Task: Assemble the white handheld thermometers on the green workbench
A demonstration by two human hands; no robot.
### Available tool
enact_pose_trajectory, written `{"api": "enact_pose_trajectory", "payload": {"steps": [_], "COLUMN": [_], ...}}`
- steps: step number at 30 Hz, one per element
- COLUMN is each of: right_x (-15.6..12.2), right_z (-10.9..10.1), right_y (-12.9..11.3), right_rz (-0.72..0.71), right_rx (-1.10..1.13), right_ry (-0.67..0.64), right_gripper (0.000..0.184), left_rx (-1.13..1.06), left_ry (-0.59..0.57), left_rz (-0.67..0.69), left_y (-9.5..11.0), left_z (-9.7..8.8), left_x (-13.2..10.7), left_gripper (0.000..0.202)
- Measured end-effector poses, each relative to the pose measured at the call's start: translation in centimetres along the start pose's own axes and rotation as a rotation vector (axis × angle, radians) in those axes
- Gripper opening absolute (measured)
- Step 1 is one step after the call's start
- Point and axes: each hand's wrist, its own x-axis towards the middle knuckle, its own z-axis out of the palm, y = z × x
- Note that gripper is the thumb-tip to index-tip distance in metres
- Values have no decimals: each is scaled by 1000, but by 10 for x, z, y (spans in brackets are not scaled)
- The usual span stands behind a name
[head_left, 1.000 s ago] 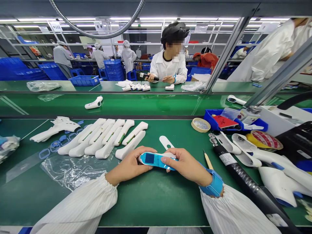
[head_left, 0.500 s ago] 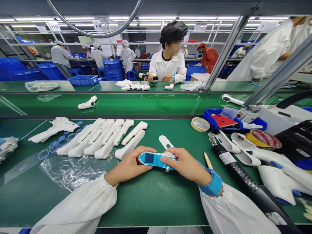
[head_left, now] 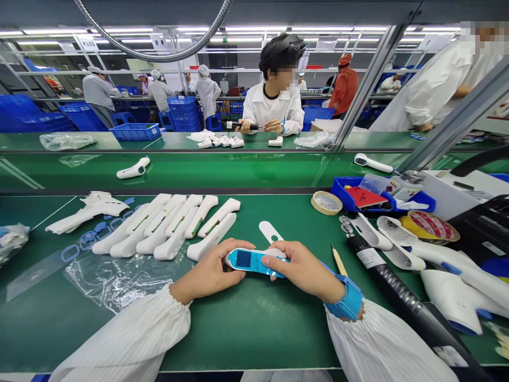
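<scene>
A white handheld thermometer (head_left: 243,259) with a blue face and a dark display lies level between my hands, over the green bench. My left hand (head_left: 212,269) grips its left end between thumb and fingers. At the other end my right hand (head_left: 304,268) holds it, thumb pressed on the blue face; a blue strap circles that wrist. Just behind the right fingers a flat white piece with a round hole (head_left: 269,232) lies on the bench. To the left, several white handle-shaped housings (head_left: 167,231) lie in a slanted row, some showing green boards.
Clear plastic film (head_left: 123,281) lies left, near blue rings (head_left: 89,237). On the right are a black electric screwdriver (head_left: 392,289), a wooden-handled tool (head_left: 338,259), a tape roll (head_left: 326,203), blue bins (head_left: 360,196) and white housings (head_left: 457,297). A co-worker (head_left: 273,103) sits opposite, beyond the conveyor (head_left: 246,171).
Two white thermometers on the conveyor have shifted left. My hands and the thermometer in them stay nearly still. In the background, a person in red has straightened up.
</scene>
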Motion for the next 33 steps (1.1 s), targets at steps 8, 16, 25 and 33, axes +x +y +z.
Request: {"api": "enact_pose_trajectory", "payload": {"steps": [8,16,25,33], "right_x": [0,0,0,0], "right_z": [0,0,0,1], "right_y": [-1,0,-1,-2], "right_rz": [7,0,3,10], "right_rx": [2,-10,-27,-6], "right_ry": [9,12,17,16], "right_gripper": [23,24,24,22], "left_rx": [-10,-100,-102,-98], "left_ry": [-8,-39,-18,-17], "left_rz": [17,18,14,-1], "left_y": [1,4,3,2], "left_z": [0,-1,-2,-1], "left_x": [0,-1,-1,-1], "left_gripper": [40,41,31,29]}}
